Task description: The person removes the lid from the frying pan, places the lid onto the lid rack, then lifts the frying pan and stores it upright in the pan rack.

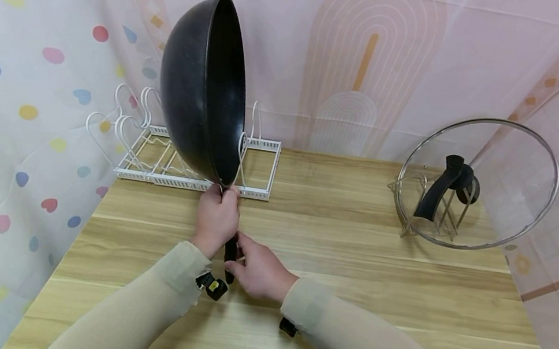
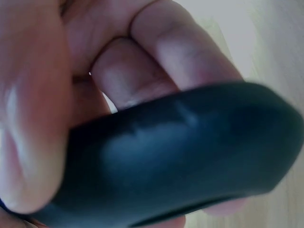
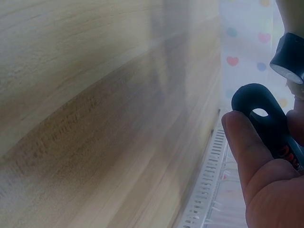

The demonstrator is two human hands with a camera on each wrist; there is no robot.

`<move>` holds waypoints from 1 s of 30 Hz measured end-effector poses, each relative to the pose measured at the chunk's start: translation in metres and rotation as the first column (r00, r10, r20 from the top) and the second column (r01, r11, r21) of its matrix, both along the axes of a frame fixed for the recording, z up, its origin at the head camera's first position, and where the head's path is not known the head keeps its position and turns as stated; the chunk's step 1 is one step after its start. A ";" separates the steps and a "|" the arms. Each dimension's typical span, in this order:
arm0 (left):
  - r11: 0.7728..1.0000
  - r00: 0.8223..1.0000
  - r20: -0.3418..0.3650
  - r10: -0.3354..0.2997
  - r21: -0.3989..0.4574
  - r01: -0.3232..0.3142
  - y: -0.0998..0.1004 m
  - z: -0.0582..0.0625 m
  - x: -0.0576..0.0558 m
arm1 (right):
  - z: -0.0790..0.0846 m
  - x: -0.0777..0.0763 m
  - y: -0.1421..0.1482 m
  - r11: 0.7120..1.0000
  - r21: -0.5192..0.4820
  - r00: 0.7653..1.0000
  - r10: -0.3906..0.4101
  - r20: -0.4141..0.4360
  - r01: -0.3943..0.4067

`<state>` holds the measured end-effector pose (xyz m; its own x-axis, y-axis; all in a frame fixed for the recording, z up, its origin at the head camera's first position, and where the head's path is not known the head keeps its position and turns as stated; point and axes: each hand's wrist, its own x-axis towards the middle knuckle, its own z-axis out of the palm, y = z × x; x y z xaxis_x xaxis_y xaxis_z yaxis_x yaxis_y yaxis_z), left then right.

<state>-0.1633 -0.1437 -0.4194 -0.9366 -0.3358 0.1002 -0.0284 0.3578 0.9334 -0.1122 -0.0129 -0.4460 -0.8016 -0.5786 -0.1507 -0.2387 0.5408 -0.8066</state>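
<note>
A black wok (image 1: 201,83) stands tipped on its side, its bowl overlapping the white wire rack and its opening facing right. Just below the rim, my left hand (image 1: 217,222) grips the top of the handle. Lower down, my right hand (image 1: 263,270) holds the handle's end (image 1: 230,261) between thumb and fingers. Close up in the left wrist view, curled fingers (image 2: 175,47) lie against the smooth black handle (image 2: 185,147). The right wrist view shows the handle tip (image 3: 266,102) with its hanging hole, a digit (image 3: 244,142) pressed along it.
The white rack (image 1: 274,168) with upright wire loops sits at the table's back left. At the back right a glass lid (image 1: 513,191) with a black knob leans in a small wire stand (image 1: 448,224). Patterned cloth (image 1: 284,53) hangs behind the wooden table (image 1: 353,253).
</note>
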 end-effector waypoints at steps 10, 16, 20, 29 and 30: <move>1.000 1.000 0.028 -0.008 -0.005 0.008 -0.001 -0.005 0.000 | -0.003 0.000 -0.002 1.000 0.010 1.000 0.011 0.000 -0.011; 0.999 0.999 0.043 0.006 -0.037 -0.004 -0.002 -0.008 0.000 | -0.006 0.001 -0.004 0.999 0.033 1.000 -0.001 0.011 0.001; 0.999 1.000 0.031 0.008 -0.053 -0.006 -0.003 -0.012 -0.001 | -0.006 0.002 -0.005 0.999 0.041 1.000 -0.008 0.019 0.008; 0.998 0.999 0.031 0.009 -0.064 -0.007 -0.006 -0.019 -0.002 | -0.009 0.003 -0.009 0.998 0.059 1.000 -0.004 -0.014 0.004; 0.998 0.999 0.033 0.006 -0.068 -0.004 -0.007 -0.020 -0.002 | -0.009 0.003 -0.009 0.998 0.062 1.000 -0.003 -0.014 0.004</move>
<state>-0.1654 -0.1504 -0.4390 -0.9380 -0.3341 0.0922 -0.0606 0.4200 0.9055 -0.1093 -0.0220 -0.4552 -0.8058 -0.5658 -0.1751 -0.2475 0.5903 -0.7683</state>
